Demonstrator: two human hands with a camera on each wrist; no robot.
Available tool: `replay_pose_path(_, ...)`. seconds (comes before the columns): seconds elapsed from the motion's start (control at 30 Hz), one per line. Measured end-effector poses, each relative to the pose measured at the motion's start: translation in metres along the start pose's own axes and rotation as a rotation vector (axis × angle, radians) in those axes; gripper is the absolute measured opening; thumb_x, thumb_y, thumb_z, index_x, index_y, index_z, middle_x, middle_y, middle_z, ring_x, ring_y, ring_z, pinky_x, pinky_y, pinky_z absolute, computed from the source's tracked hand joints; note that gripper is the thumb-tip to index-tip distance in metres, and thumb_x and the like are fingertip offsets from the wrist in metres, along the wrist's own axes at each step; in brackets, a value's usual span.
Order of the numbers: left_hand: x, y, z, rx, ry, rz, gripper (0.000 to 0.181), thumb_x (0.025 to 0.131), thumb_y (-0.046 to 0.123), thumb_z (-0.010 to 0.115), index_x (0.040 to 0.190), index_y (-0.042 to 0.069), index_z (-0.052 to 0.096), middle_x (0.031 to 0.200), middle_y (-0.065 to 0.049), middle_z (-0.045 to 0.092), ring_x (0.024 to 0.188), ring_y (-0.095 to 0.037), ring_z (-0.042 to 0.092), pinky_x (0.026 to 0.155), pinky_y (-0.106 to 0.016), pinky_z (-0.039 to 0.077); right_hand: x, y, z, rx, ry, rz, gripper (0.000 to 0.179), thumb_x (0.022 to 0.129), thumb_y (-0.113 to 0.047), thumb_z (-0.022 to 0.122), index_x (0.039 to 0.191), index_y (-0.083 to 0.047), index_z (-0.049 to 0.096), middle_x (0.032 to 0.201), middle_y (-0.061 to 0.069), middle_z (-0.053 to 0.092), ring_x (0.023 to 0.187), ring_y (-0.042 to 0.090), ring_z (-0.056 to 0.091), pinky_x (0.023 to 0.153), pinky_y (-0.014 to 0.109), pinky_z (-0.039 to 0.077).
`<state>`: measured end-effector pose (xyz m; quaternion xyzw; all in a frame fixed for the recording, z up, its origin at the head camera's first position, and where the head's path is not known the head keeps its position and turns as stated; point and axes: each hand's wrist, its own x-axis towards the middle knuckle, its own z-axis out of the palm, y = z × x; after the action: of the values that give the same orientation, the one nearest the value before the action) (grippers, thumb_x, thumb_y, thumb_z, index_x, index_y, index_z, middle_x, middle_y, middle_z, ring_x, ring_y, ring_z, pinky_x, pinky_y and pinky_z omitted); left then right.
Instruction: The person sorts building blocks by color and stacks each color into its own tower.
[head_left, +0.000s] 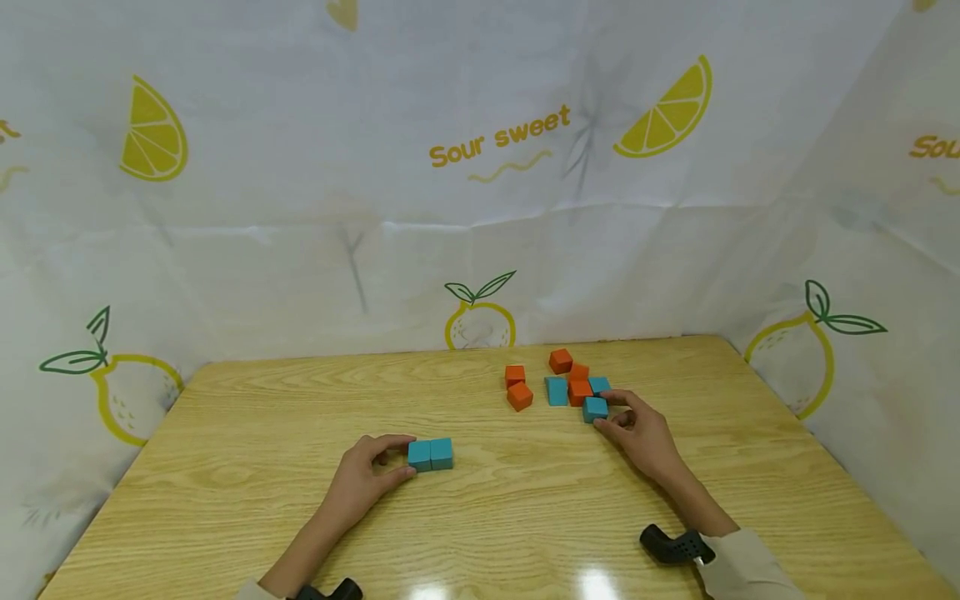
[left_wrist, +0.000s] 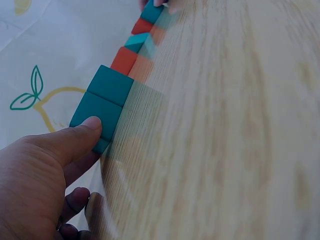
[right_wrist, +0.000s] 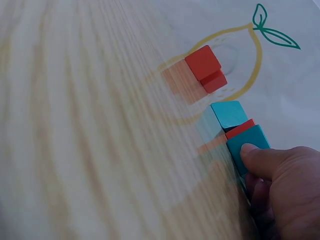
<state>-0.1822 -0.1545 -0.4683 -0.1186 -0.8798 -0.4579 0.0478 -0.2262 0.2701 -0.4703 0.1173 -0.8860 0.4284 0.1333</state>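
Two blue cubes stand side by side on the table, front left of the middle. My left hand point(head_left: 365, 477) pinches the left blue cube point(head_left: 419, 456) between thumb and fingers; the other blue cube point(head_left: 442, 453) touches its right side. Farther back on the right, my right hand point(head_left: 641, 432) pinches another blue cube point(head_left: 595, 409) at the front of a loose cluster. Its thumb lies on that cube's near face in the right wrist view. Just behind it are an orange cube point(head_left: 580, 392) and a partly hidden blue block point(head_left: 599, 385). Whether the gripped cubes touch the table is hard to tell.
Left of the held cube stands a blue block point(head_left: 557, 391). More orange blocks lie behind, one point(head_left: 560, 361) near the table's back edge. Two orange cubes point(head_left: 519, 396) sit together left of the cluster. A lemon-print cloth point(head_left: 300, 275) hangs behind the wooden table point(head_left: 495, 533).
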Motion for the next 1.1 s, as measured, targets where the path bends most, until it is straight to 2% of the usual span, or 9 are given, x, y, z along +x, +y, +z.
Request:
replay_pose_path(0.2, 0.000, 0.000, 0.000, -0.003, -0.003, -0.008, 0.044, 0.075, 0.020, 0.083, 0.116, 0.022, 0.069, 0.089, 0.007, 0.057, 0.075, -0.016, 0.044, 0.067, -0.030, 0.040, -0.001, 0.000, 0.000, -0.018, 0.005, -0.002, 0.038, 0.087, -0.012, 0.071, 0.122, -0.003, 0.058, 0.107, 0.014, 0.063, 0.074, 0.015, 0.059, 0.061, 0.026, 0.046)
replay_pose_path(0.43, 0.000, 0.001, 0.001, -0.002, 0.005, 0.001, 0.043, 0.075, 0.020, 0.082, 0.116, 0.022, 0.070, 0.088, 0.007, 0.058, 0.074, -0.015, 0.043, 0.067, -0.029, 0.040, -0.001, -0.004, 0.001, 0.001, 0.019, 0.008, 0.038, 0.086, -0.012, 0.073, 0.120, -0.004, 0.060, 0.092, 0.010, 0.064, 0.081, 0.021, 0.062, 0.068, 0.026, 0.050)
replay_pose_path(0.77, 0.000, 0.001, 0.001, -0.013, 0.006, -0.001, 0.041, 0.075, 0.023, 0.082, 0.115, 0.022, 0.070, 0.088, 0.005, 0.058, 0.075, -0.016, 0.044, 0.067, -0.030, 0.040, -0.002, -0.006, 0.003, 0.049, 0.035, -0.013, 0.040, 0.086, -0.008, 0.072, 0.123, -0.002, 0.059, 0.100, 0.013, 0.064, 0.083, 0.019, 0.063, 0.070, 0.021, 0.051)
replay_pose_path(0.87, 0.000, 0.001, 0.001, -0.014, 0.006, 0.003, 0.042, 0.075, 0.022, 0.082, 0.115, 0.022, 0.070, 0.089, 0.006, 0.058, 0.075, -0.015, 0.044, 0.067, -0.029, 0.040, -0.003, -0.014, 0.002, 0.073, 0.058, -0.026, 0.040, 0.085, -0.004, 0.072, 0.122, 0.001, 0.059, 0.099, 0.016, 0.064, 0.082, 0.023, 0.064, 0.067, 0.022, 0.051)
replay_pose_path(1.03, 0.000, 0.001, 0.000, -0.011, -0.004, -0.008, 0.043, 0.075, 0.020, 0.082, 0.116, 0.023, 0.070, 0.091, 0.007, 0.059, 0.075, -0.016, 0.045, 0.067, -0.030, 0.041, -0.005, -0.042, 0.001, 0.125, 0.067, -0.060, 0.038, 0.083, 0.006, 0.070, 0.119, 0.010, 0.057, 0.099, 0.023, 0.063, 0.081, 0.033, 0.064, 0.064, 0.024, 0.052)
replay_pose_path(1.1, 0.000, 0.001, 0.000, -0.007, -0.006, -0.012, 0.043, 0.075, 0.021, 0.083, 0.116, 0.024, 0.069, 0.091, 0.007, 0.059, 0.076, -0.016, 0.045, 0.068, -0.030, 0.041, -0.006, -0.050, 0.001, 0.134, 0.065, -0.063, 0.038, 0.083, 0.006, 0.070, 0.119, 0.011, 0.057, 0.100, 0.024, 0.062, 0.081, 0.033, 0.064, 0.065, 0.023, 0.052)
